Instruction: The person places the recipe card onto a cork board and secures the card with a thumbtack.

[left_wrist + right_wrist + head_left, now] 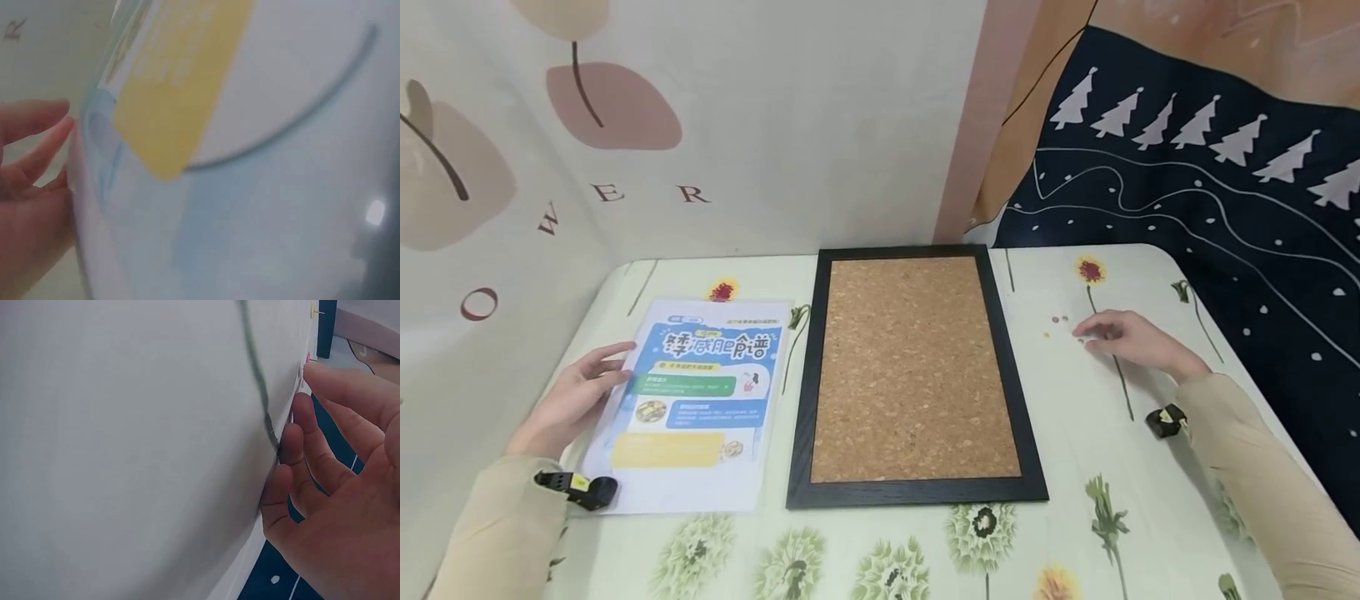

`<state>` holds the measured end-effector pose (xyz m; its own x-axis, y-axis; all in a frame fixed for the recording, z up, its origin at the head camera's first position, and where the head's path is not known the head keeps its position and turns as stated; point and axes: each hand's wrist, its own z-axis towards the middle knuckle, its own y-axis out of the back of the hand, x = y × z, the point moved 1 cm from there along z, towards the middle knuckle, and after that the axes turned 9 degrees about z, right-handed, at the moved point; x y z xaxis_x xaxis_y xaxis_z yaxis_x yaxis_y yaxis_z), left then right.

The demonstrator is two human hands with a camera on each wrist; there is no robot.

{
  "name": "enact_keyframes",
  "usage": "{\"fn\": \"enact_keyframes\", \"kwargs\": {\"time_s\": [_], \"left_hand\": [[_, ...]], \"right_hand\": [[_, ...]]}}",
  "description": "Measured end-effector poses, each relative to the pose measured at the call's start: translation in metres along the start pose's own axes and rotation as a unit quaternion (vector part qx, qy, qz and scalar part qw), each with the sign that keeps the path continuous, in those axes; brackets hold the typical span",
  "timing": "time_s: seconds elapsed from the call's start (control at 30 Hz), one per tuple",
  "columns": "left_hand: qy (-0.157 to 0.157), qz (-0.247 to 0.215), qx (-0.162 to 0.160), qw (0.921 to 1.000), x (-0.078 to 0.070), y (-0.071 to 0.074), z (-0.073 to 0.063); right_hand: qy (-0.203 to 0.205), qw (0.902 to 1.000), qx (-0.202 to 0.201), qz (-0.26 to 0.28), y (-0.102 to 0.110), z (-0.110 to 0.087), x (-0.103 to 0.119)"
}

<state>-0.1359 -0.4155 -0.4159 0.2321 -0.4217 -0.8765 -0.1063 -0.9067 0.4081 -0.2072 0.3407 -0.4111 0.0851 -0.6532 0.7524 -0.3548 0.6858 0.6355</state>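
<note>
A printed poster sheet (692, 400) with blue, green and yellow blocks lies on the left of the table. My left hand (576, 396) rests at its left edge, fingertips touching the border; the left wrist view shows the hand (34, 181) beside the glossy sheet (262, 219). On the right, my right hand (1123, 340) reaches low over the table, thumb and forefinger slightly apart around a tiny piece. Small push pins (1056, 319) lie just left of these fingertips. A pink pin (307, 358) and a yellow pin (314, 311) show past the right hand (337, 469).
A black-framed cork board (917, 375) lies flat mid-table, between the sheet and the pins. The table (1075, 450) has a flower-printed cover. Behind it hangs a pale printed curtain (805, 125), with a dark tree-patterned cloth (1150, 183) at the right.
</note>
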Motion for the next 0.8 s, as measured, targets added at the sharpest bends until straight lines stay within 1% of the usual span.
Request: {"fn": "enact_keyframes", "kwargs": {"time_s": [0.03,0.1,0.17,0.23,0.27,0.37,0.47,0.5,0.57,0.63,0.7,0.8], "left_hand": [[-0.007,-0.036,0.004,0.9993,0.001,0.0,0.0],[-0.025,-0.102,0.012,0.9944,0.002,0.0,-0.002],[-0.044,-0.151,0.019,0.9873,0.003,0.001,-0.003],[-0.063,-0.189,0.026,0.9796,0.005,0.002,-0.005],[-0.072,-0.203,0.029,0.9762,0.005,0.002,-0.006],[-0.09,-0.224,0.026,0.9701,0.006,0.004,-0.008],[-0.101,-0.244,0.015,0.9642,0.004,0.007,-0.01],[-0.105,-0.257,0.011,0.9606,0.003,0.007,-0.011],[-0.114,-0.288,0.005,0.9508,0.0,0.008,-0.012],[-0.126,-0.32,0.0,0.9389,-0.004,0.008,-0.013],[-0.135,-0.345,-0.003,0.9288,-0.008,0.008,-0.014],[-0.139,-0.366,-0.002,0.9204,-0.014,0.007,-0.014]], "right_hand": [[-0.003,1.0,-0.001,0.002,0.0,0.0,-0.001],[-0.01,0.9999,-0.003,0.009,0.0,0.002,-0.002],[-0.015,0.9997,-0.007,0.018,0.0,0.004,-0.004],[-0.016,0.9996,-0.01,0.023,-0.001,0.005,-0.004],[-0.015,0.9996,-0.01,0.023,-0.001,0.006,-0.004],[-0.011,0.9997,-0.013,0.019,-0.002,0.007,-0.005],[-0.011,0.9997,-0.014,0.019,-0.003,0.006,-0.003],[-0.014,0.9996,-0.013,0.021,-0.003,0.006,-0.003],[-0.017,0.9995,-0.01,0.023,-0.003,0.006,-0.001],[-0.017,0.9996,-0.005,0.022,-0.004,0.006,0.001],[-0.017,0.9997,-0.002,0.02,-0.005,0.007,0.002],[-0.013,0.9997,0.001,0.018,-0.006,0.007,0.003]]}}
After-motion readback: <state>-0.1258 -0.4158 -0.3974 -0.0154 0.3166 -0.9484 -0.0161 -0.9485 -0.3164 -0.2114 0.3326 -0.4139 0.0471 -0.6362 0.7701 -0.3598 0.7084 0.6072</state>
